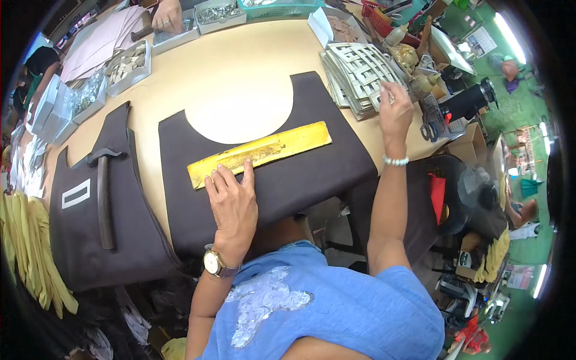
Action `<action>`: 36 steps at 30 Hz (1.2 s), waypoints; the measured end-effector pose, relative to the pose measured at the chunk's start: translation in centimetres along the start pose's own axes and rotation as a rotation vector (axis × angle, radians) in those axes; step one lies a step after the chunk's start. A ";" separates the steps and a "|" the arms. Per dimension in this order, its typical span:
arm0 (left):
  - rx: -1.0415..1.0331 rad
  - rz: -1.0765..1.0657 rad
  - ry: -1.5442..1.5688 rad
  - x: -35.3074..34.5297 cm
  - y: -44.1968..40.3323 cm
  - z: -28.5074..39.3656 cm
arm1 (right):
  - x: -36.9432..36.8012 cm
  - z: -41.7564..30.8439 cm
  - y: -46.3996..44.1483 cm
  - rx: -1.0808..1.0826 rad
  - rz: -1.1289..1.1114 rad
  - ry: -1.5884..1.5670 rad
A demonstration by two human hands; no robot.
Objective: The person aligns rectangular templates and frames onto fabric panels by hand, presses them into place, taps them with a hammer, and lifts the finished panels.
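Observation:
My left hand (233,201) lies with its fingers stretched out on the near edge of a yellow flat bar (294,141), worn and stained along its middle. The bar rests at a slant across a dark brown cut panel (300,174) with a rounded notch, which hangs over the table's near edge. My right hand (396,111) is raised at the right, beside a stack of white cut-out frames (363,69). Its fingers are pinched together; whatever may be between them is too small to make out.
A hammer (104,198) and a small white rectangular frame (76,194) lie on another dark panel (129,240) at the left. Boxes of metal parts (217,12) line the far side, where another person's hand (168,15) shows. Scissors (429,132) sit at the right edge.

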State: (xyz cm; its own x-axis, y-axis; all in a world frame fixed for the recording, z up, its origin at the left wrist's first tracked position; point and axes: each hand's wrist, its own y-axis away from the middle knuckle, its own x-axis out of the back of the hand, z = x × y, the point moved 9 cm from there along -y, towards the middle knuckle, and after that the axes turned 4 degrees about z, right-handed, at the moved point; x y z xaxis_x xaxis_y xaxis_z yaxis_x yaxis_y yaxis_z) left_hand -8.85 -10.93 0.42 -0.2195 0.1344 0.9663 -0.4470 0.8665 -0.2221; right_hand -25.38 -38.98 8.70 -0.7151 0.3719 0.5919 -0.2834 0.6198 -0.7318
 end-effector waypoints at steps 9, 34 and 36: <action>-0.001 0.073 0.019 0.3 0.1 -0.1 | -0.8 10.0 -3.2 -0.274 -0.234 0.250; 0.010 0.016 0.033 -0.1 0.1 -0.1 | -14.8 3.9 -11.0 0.011 -0.432 0.438; 0.000 0.015 0.012 0.1 0.0 -0.1 | -16.4 4.7 -11.4 -0.022 -0.470 0.455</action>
State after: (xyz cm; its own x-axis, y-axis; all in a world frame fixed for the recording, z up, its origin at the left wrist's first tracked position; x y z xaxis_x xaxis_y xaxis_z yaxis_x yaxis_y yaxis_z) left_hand -8.75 -10.83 0.51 -0.2159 0.1531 0.9643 -0.4438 0.8643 -0.2366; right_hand -13.39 -55.39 5.79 -0.1751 0.3107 0.9343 -0.4831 0.7997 -0.3565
